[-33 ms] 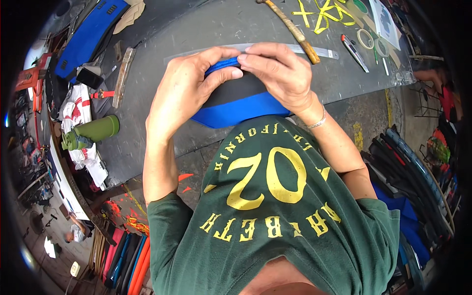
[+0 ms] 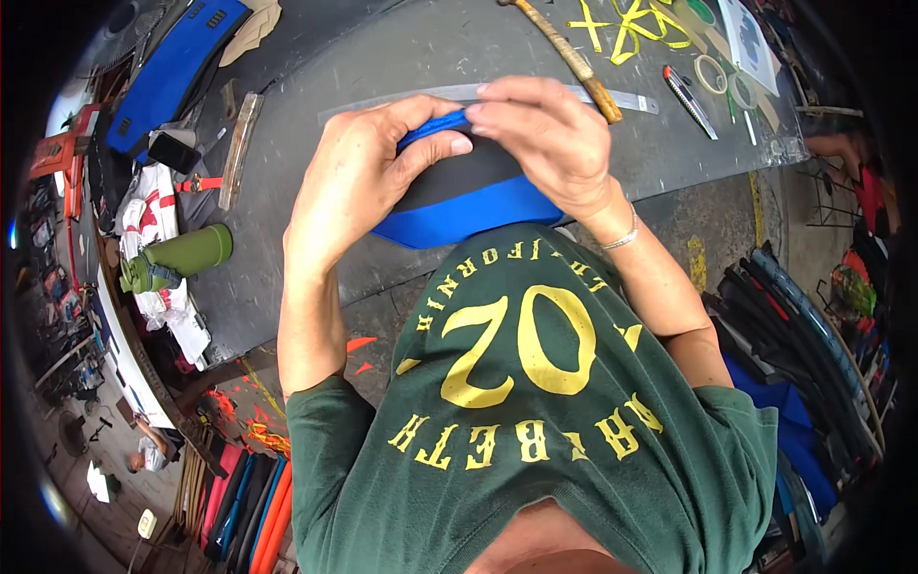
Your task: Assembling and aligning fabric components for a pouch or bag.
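My left hand (image 2: 349, 182) pinches a narrow, rounded blue fabric edge (image 2: 435, 127) between thumb and fingers. At that edge's right end is my right hand (image 2: 559, 143), its fingers stretched and loosely apart, the fingertips touching or almost touching the blue; its thumb is hidden. Below the hands lies a dark panel (image 2: 454, 177) with a wide blue band (image 2: 469, 215) along its near side, close to my shirt. Whether the pinched edge belongs to this panel cannot be made out. Behind the hands, a long clear ruler (image 2: 626, 100) lies across the dark table (image 2: 287, 134).
A hammer (image 2: 574, 62) crosses the ruler's right part. Farther right lie a red-and-black cutter knife (image 2: 688, 103), tape rolls (image 2: 710, 72) and a yellow measuring tape (image 2: 631, 29). At left are a green bottle (image 2: 191, 251), a phone (image 2: 174, 151) and a long blue panel (image 2: 177, 72).
My right hand has shifted slightly right, its fingers straightening and loosening from the blue edge. The left hand keeps its pinch nearly in place.
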The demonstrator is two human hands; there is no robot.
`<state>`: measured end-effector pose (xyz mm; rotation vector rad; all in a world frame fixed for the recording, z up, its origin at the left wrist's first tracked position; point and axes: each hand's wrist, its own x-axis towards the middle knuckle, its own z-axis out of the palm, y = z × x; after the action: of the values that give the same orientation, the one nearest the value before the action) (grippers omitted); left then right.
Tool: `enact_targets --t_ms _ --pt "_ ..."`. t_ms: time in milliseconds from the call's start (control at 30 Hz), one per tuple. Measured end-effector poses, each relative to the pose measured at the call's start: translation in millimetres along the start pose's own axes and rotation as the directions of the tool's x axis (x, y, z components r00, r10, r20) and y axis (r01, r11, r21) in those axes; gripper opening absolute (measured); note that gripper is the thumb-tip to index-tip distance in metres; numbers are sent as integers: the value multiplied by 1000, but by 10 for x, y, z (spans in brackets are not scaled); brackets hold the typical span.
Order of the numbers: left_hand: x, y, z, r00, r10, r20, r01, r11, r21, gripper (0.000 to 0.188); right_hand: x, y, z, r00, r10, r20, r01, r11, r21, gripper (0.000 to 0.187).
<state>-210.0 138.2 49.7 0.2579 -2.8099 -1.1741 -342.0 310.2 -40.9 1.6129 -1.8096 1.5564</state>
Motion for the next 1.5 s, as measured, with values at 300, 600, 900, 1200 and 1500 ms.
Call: enact_targets --t_ms 300,600,900,1200,1500 --pt "-60 -87 -54 981 136 -136 -134 991 25 19 194 105 -650 832 555 4 -553 829 -84 20" --pt "-21 57 73 995 -40 -97 32 996 -77 36 282 -314 -373 963 139 231 -144 989 9 21" --pt "-11 152 218 995 12 -99 -20 997 -80 36 416 -408 -482 941 109 322 -78 991 -108 15" --pt "10 66 207 991 -2 -132 -9 996 -85 37 538 -105 -828 868 482 119 -443 860 -253 11" --pt "-125 -290 -114 963 143 -229 -200 948 -248 31 56 -92 -182 732 545 409 -652 735 187 45"
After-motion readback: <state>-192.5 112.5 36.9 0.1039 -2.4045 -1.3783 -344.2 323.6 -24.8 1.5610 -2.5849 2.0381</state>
